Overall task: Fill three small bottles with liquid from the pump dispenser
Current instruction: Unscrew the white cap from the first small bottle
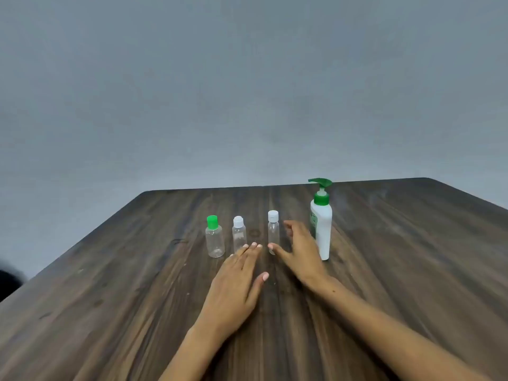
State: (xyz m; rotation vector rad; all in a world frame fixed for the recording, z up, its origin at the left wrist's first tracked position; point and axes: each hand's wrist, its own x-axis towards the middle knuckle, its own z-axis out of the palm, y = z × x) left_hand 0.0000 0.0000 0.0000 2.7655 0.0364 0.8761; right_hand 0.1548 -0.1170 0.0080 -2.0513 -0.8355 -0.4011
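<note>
Here, on the dark wooden surface (384, 270), three small clear bottles stand upright in a row: the green-capped bottle (214, 237), the middle white-capped bottle (239, 235) and the right white-capped bottle (273, 231). The left hand (236, 287) lies flat with straight fingers, grasping nothing, its fingertips near the middle bottle. The right hand (299, 251) is spread, released, just beside the right bottle. The pump dispenser (321, 224) stands rightmost; its label is unreadable

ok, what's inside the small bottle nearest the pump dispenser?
The white-capped clear bottle looks empty through its upper wall, and its cap is on. The right hand has its thumb in front of the bottle's base, so the bottom is hidden.
</note>
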